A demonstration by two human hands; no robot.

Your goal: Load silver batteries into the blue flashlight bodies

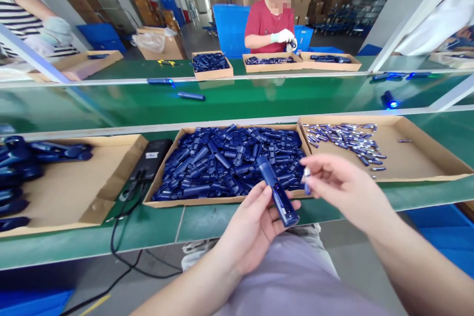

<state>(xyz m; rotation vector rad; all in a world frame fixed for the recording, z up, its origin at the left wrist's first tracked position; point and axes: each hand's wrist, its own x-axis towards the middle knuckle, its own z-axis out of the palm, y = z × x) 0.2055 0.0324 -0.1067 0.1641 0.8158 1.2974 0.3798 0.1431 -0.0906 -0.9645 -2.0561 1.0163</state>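
Observation:
My left hand (254,229) is wrapped round a dark blue tubular housing (274,185), tilted with its lower end toward me. An opening along its side shows parts inside, too small to make out. Just to the right, my right hand (344,185) pinches a small blue-and-silver cylindrical piece (307,182) between thumb and fingertips, apart from the housing. Behind both hands, a cardboard tray (163,200) is heaped with dark blue plastic parts (222,163). Small blue-and-silver cylinders (344,138) lie scattered in the tray at right (418,163).
At left, another cardboard tray (107,177) holds dark blue devices (22,163). A black box (151,160) with cables stands beside it. Beyond a white rail, tubes, some lit blue, lie on a green belt (252,101). A co-worker in red (272,24) handles a part across the line.

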